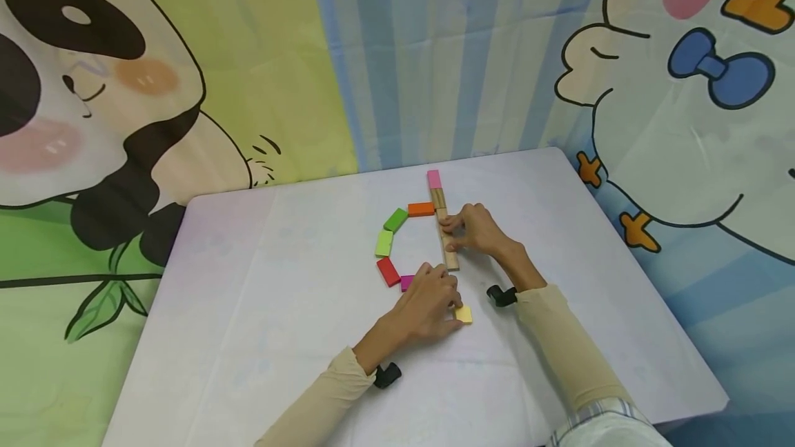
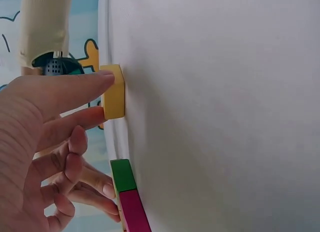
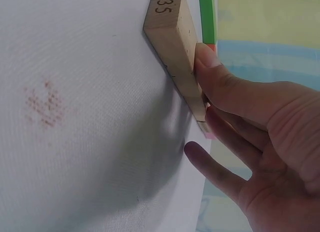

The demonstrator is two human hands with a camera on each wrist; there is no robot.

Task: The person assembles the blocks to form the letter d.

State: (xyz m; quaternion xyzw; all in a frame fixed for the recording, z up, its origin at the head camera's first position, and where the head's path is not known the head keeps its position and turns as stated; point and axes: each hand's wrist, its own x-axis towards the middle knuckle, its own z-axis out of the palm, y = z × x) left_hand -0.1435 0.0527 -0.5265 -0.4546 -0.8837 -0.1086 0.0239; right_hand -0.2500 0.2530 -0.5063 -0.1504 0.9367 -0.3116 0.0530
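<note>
The left hand (image 1: 428, 302) pinches a yellow block (image 2: 115, 94) between thumb and index finger, low over the white table; its other fingers curl loosely. At the straight row of blocks, the right hand (image 1: 477, 230) has its thumb and fingertips on a long plain wooden block (image 1: 451, 261), whose end is marked 35 in the right wrist view. Beyond that block, a shorter wooden block (image 1: 437, 199) and a pink block (image 1: 433, 179) continue the row. Near the left hand's knuckles lies a magenta block (image 1: 406, 283), partly hidden by the hand.
Left of the row, an orange block (image 1: 421, 209), a green block (image 1: 395, 219), a lime block (image 1: 384, 243) and a red block (image 1: 388, 272) form a curve. They lie on a white table (image 1: 279, 336). Behind it hangs a cartoon-printed cloth (image 1: 404, 54).
</note>
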